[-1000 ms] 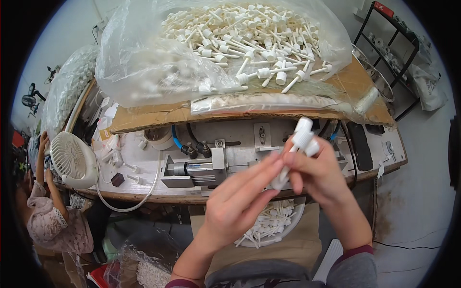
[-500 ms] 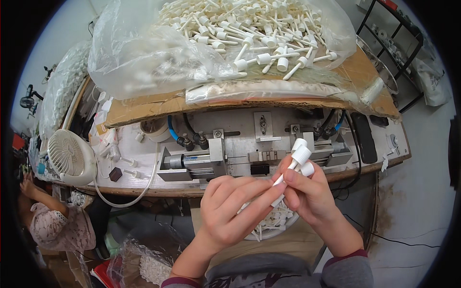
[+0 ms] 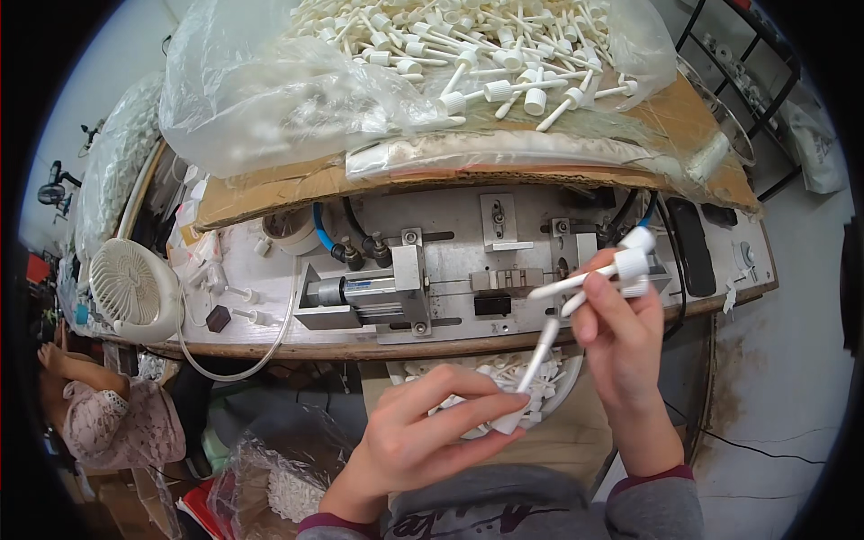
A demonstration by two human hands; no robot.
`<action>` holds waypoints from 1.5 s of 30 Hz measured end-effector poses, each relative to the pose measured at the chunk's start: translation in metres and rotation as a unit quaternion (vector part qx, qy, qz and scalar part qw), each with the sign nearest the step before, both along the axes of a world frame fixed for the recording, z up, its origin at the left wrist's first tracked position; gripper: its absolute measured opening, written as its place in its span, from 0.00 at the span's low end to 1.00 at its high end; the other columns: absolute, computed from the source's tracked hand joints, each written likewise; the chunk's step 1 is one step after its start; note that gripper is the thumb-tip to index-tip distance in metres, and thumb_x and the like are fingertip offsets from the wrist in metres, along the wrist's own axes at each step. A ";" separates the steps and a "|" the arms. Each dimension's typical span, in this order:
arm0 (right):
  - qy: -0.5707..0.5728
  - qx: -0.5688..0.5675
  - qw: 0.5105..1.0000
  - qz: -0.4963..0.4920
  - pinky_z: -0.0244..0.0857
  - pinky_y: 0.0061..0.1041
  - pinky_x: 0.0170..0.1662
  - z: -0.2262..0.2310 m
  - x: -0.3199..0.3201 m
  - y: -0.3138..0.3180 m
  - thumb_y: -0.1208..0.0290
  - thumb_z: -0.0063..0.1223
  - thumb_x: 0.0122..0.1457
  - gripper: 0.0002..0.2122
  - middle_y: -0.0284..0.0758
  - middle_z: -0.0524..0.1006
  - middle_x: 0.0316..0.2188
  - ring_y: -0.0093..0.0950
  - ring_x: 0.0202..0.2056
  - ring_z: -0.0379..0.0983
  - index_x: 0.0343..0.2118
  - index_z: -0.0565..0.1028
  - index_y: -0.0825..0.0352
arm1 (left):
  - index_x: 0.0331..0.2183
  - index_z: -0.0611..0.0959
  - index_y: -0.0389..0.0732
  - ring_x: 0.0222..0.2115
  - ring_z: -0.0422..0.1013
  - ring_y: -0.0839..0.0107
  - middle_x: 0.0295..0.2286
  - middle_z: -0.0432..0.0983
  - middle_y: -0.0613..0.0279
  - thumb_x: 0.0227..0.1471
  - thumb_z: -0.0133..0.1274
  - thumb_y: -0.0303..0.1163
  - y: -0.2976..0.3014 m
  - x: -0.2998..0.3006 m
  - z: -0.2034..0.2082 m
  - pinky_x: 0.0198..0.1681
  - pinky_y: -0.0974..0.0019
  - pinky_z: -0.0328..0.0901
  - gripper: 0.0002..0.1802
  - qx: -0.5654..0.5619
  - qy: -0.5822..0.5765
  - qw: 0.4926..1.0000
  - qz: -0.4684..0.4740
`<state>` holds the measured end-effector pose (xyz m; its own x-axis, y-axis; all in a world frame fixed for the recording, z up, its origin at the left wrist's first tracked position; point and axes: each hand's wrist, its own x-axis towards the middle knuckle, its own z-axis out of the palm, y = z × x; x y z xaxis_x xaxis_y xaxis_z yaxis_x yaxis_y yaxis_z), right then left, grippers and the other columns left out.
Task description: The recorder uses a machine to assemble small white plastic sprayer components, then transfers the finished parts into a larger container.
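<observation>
My left hand (image 3: 432,423) pinches one white applicator cap (image 3: 542,353) low over my lap, its stick slanting up to the right. Higher and to the right, my right hand (image 3: 625,337) grips several more white applicator caps (image 3: 632,263), ribbed heads bunched at the fingertips and sticks pointing left. Behind the hands stands a metal clamping fixture (image 3: 508,279) with a cylinder on each side; the right cylinder is partly covered by my right hand. Below them a white bowl (image 3: 576,369) of similar white pieces is partly hidden by my left hand.
A large heap of applicator caps (image 3: 450,40) lies on plastic film over a cardboard sheet (image 3: 270,202) at the back. A small white fan (image 3: 135,288) stands left, a dark phone (image 3: 690,247) right. Another person's arm (image 3: 90,373) shows at far left.
My hands have moved apart: the right went up and right with its bunch of applicator caps, the left dropped lower with a single one, whose stick now shows.
</observation>
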<state>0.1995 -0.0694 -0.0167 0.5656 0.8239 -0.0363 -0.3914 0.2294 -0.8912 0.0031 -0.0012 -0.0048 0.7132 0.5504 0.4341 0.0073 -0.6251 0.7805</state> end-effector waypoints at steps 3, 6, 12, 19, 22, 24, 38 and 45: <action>-0.143 0.020 0.986 -0.084 0.65 0.15 0.26 -0.001 0.004 -0.004 0.84 0.58 0.56 0.08 0.33 0.76 0.29 0.17 0.23 0.71 0.38 0.75 0.71 | 0.35 0.85 0.38 0.26 0.75 0.70 0.32 0.77 0.61 0.36 0.68 0.23 0.009 0.003 -0.022 0.27 0.69 0.71 0.18 0.065 -0.023 0.997 0.041; -0.230 0.036 0.965 -0.121 0.70 0.15 0.28 -0.002 0.004 -0.004 0.87 0.61 0.51 0.09 0.35 0.75 0.34 0.19 0.26 0.74 0.36 0.77 0.74 | 0.35 0.85 0.39 0.24 0.75 0.72 0.41 0.80 0.58 0.37 0.68 0.28 0.013 0.018 -0.041 0.27 0.71 0.69 0.17 0.158 0.072 0.981 0.090; -0.497 0.023 0.849 -0.178 0.66 0.19 0.33 -0.015 0.015 -0.011 0.86 0.67 0.44 0.11 0.33 0.74 0.31 0.22 0.31 0.72 0.32 0.80 0.69 | 0.33 0.85 0.41 0.20 0.74 0.73 0.44 0.80 0.60 0.39 0.67 0.32 0.019 0.034 -0.049 0.23 0.72 0.65 0.15 0.289 0.153 0.940 0.097; -0.650 0.052 0.736 -0.182 0.67 0.21 0.30 -0.015 0.017 -0.015 0.80 0.65 0.39 0.14 0.32 0.76 0.27 0.25 0.29 0.73 0.33 0.81 0.65 | 0.32 0.85 0.42 0.17 0.71 0.72 0.43 0.81 0.60 0.37 0.66 0.32 0.026 0.038 -0.043 0.23 0.71 0.65 0.14 0.288 0.186 0.936 0.081; -0.701 0.078 0.686 -0.180 0.68 0.23 0.26 -0.019 0.016 -0.017 0.79 0.64 0.39 0.15 0.34 0.76 0.28 0.28 0.25 0.74 0.35 0.82 0.67 | 0.33 0.85 0.42 0.19 0.73 0.71 0.42 0.81 0.61 0.37 0.67 0.33 0.025 0.037 -0.042 0.25 0.71 0.66 0.16 0.275 0.185 0.940 0.084; -0.710 0.084 0.680 -0.166 0.68 0.24 0.25 -0.026 0.015 -0.018 0.77 0.64 0.39 0.15 0.34 0.75 0.28 0.28 0.24 0.74 0.35 0.81 0.67 | 0.35 0.85 0.41 0.22 0.75 0.69 0.42 0.81 0.60 0.37 0.68 0.33 0.025 0.037 -0.040 0.27 0.70 0.68 0.17 0.229 0.151 0.958 0.079; -0.723 0.076 0.676 -0.121 0.75 0.26 0.34 -0.030 0.009 -0.013 0.75 0.60 0.46 0.16 0.44 0.79 0.37 0.36 0.33 0.80 0.40 0.79 0.74 | 0.40 0.85 0.39 0.24 0.75 0.73 0.42 0.80 0.58 0.39 0.67 0.26 0.010 0.026 -0.051 0.25 0.72 0.68 0.20 0.173 0.098 0.976 0.090; -0.713 0.094 0.690 -0.086 0.74 0.28 0.32 -0.030 0.013 -0.016 0.78 0.60 0.44 0.14 0.45 0.80 0.36 0.37 0.32 0.80 0.37 0.79 0.74 | 0.37 0.86 0.42 0.16 0.70 0.74 0.44 0.80 0.62 0.40 0.66 0.32 0.020 0.035 -0.043 0.21 0.73 0.63 0.17 0.265 0.194 0.940 0.096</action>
